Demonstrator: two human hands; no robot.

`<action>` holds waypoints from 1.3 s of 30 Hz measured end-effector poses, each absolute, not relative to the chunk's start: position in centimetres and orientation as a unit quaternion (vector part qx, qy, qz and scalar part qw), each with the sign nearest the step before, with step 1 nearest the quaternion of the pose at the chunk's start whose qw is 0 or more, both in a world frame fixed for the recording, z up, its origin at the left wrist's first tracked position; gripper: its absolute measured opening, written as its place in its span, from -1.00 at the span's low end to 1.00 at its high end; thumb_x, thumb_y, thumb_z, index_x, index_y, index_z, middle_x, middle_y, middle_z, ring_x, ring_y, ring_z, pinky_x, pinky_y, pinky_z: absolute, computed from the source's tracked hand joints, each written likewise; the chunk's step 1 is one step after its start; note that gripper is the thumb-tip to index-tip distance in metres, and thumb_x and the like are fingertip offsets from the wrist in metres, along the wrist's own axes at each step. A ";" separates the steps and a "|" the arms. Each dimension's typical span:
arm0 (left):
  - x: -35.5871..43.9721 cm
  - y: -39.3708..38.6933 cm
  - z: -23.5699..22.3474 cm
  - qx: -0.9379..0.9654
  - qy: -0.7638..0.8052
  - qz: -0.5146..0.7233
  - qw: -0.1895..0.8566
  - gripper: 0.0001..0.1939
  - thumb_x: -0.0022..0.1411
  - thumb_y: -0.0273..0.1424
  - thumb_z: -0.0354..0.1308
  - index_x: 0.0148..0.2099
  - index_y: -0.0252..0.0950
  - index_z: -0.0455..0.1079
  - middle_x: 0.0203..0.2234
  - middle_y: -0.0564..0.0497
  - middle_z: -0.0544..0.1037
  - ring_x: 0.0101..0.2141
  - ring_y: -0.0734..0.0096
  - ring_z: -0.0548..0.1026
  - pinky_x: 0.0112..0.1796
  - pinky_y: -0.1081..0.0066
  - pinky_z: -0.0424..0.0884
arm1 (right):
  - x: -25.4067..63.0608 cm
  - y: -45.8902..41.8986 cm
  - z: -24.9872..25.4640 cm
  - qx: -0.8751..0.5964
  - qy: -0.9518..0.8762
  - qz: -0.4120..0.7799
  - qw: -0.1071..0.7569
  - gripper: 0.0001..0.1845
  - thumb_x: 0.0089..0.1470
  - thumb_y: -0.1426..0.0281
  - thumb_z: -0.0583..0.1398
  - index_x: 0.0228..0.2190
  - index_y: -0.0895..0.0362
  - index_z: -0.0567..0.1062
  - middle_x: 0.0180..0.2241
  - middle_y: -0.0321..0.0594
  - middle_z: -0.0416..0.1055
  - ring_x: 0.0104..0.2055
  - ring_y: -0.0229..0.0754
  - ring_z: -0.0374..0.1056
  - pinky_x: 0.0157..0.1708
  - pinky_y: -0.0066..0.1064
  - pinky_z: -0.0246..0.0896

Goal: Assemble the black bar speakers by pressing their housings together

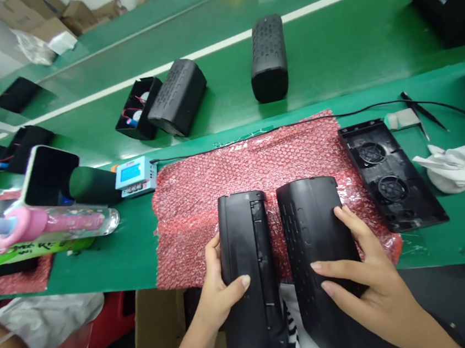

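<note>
My left hand (224,291) grips a black plastic housing half (240,250) from its left side, thumb on its face. A ridged, notched edge runs down the right side of that part. Just right of it, apart by a narrow gap, stands a second black shell (304,227) with a pattern of oblong marks. My right hand (363,271) holds this shell, its fingers spread over the face and right edge. Both parts are over the front edge of the red bubble wrap (240,167). Their lower ends hang past the table edge, above my lap.
A black panel with two round grilles (390,174) lies at right, near tweezers (423,112) and crumpled white tissue (460,166). A small blue meter (133,173), a phone (49,174) and a bottle (71,221) stand left. Assembled speakers (269,59) sit behind. Someone's arm (3,347) shows lower left.
</note>
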State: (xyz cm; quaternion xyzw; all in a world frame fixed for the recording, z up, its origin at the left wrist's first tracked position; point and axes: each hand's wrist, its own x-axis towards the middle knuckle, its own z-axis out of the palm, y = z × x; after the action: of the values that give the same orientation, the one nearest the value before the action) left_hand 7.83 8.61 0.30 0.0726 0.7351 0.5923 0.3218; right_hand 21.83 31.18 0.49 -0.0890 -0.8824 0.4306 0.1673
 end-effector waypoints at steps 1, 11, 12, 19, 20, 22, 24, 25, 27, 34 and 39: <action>7.6 8.5 0.2 0.078 0.734 0.592 0.324 -0.11 -0.08 -0.11 0.31 0.18 -0.16 -0.13 0.07 -0.12 0.16 0.07 0.06 0.20 0.04 0.20 0.16 | 21.8 31.1 0.5 -0.089 -0.883 0.429 0.170 -0.82 -0.02 0.42 0.23 -0.32 0.00 0.59 0.27 -0.05 -0.20 0.26 0.24 -0.13 0.06 0.28 -0.08; 6.6 7.6 0.5 0.063 0.722 0.595 0.349 -0.04 -0.15 -0.21 0.38 0.20 -0.21 -0.08 0.09 -0.17 0.19 0.06 0.05 0.26 0.03 0.24 0.23 | 19.9 28.5 1.4 -0.069 -0.919 0.364 0.137 -0.73 0.05 0.40 0.17 -0.19 -0.09 0.53 0.29 -0.18 -0.32 0.30 0.21 -0.29 0.07 0.27 -0.08; 6.5 7.4 0.4 0.057 0.713 0.604 0.351 -0.05 -0.16 -0.21 0.39 0.19 -0.21 -0.07 0.09 -0.18 0.19 0.06 0.03 0.26 0.02 0.23 0.24 | 19.7 28.2 1.5 -0.070 -0.921 0.359 0.135 -0.73 0.05 0.41 0.16 -0.19 -0.08 0.53 0.29 -0.18 -0.31 0.30 0.20 -0.29 0.08 0.26 -0.08; 6.2 6.4 -0.4 0.031 0.683 0.627 0.373 -0.02 -0.17 -0.15 0.39 0.21 -0.21 -0.07 0.09 -0.21 0.24 0.09 -0.06 0.23 0.02 0.18 0.24 | 19.4 27.9 1.4 -0.081 -0.914 0.368 0.151 -0.73 0.06 0.45 0.12 -0.20 0.02 0.52 0.28 -0.13 -0.22 0.30 0.15 -0.24 0.10 0.20 -0.05; 6.2 6.4 -0.4 0.023 0.680 0.633 0.370 -0.02 -0.18 -0.16 0.39 0.20 -0.20 -0.06 0.09 -0.20 0.25 0.08 -0.05 0.25 0.02 0.19 0.24 | 19.4 27.9 1.3 -0.082 -0.911 0.373 0.154 -0.72 0.07 0.47 0.10 -0.19 0.04 0.51 0.28 -0.12 -0.19 0.30 0.13 -0.24 0.12 0.19 -0.06; 6.4 6.8 -0.2 0.011 0.675 0.644 0.359 -0.02 -0.19 -0.19 0.40 0.19 -0.20 -0.05 0.08 -0.19 0.25 0.06 -0.01 0.29 0.02 0.21 0.24 | 19.5 28.0 1.1 -0.084 -0.900 0.394 0.166 -0.70 0.09 0.52 0.06 -0.17 0.05 0.49 0.26 -0.13 -0.12 0.30 0.09 -0.22 0.14 0.14 -0.07; 6.7 7.3 0.1 0.013 0.678 0.646 0.350 -0.03 -0.20 -0.21 0.40 0.19 -0.21 -0.05 0.08 -0.18 0.25 0.04 0.04 0.31 0.01 0.25 0.25 | 19.7 28.0 0.7 -0.098 -0.881 0.428 0.177 -0.69 0.11 0.53 0.05 -0.17 0.04 0.48 0.24 -0.17 -0.06 0.30 0.03 -0.16 0.17 0.07 -0.05; 6.8 7.6 0.2 0.017 0.682 0.644 0.347 -0.03 -0.19 -0.22 0.40 0.19 -0.21 -0.05 0.08 -0.17 0.24 0.03 0.06 0.31 0.00 0.27 0.27 | 19.8 28.1 0.5 -0.112 -0.868 0.449 0.180 -0.71 0.11 0.52 0.06 -0.18 0.03 0.48 0.23 -0.19 -0.04 0.29 0.01 -0.13 0.19 0.04 -0.06; 7.1 8.1 0.5 0.026 0.691 0.636 0.342 -0.04 -0.17 -0.24 0.39 0.19 -0.21 -0.06 0.08 -0.16 0.24 0.02 0.10 0.32 -0.02 0.29 0.29 | 20.1 28.1 0.0 -0.152 -0.835 0.494 0.189 -0.75 0.11 0.48 0.11 -0.17 0.03 0.46 0.23 -0.19 -0.03 0.27 -0.02 -0.08 0.22 0.00 -0.09; 7.4 9.0 0.9 0.036 0.705 0.627 0.329 -0.03 -0.16 -0.26 0.39 0.21 -0.21 -0.09 0.10 -0.17 0.24 0.06 0.06 0.30 0.00 0.25 0.30 | 20.4 28.1 -0.7 -0.206 -0.760 0.575 0.221 -0.73 0.11 0.43 0.14 -0.11 0.04 0.40 0.21 -0.12 0.00 0.27 -0.02 -0.05 0.23 -0.01 -0.11; 7.6 9.0 0.8 0.027 0.721 0.619 0.311 -0.02 -0.18 -0.24 0.39 0.21 -0.20 -0.06 0.06 -0.15 0.28 0.05 0.06 0.30 0.00 0.23 0.29 | 20.3 27.9 -0.6 -0.210 -0.756 0.578 0.226 -0.77 0.13 0.43 0.11 -0.15 0.06 0.42 0.20 -0.11 0.02 0.26 -0.01 -0.04 0.24 -0.01 -0.12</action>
State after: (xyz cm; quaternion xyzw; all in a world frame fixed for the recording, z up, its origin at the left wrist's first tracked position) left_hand 7.58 8.98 0.84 0.0271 0.7206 0.6193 0.3105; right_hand 20.26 27.94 -0.64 -0.2104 -0.7555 0.5777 0.2262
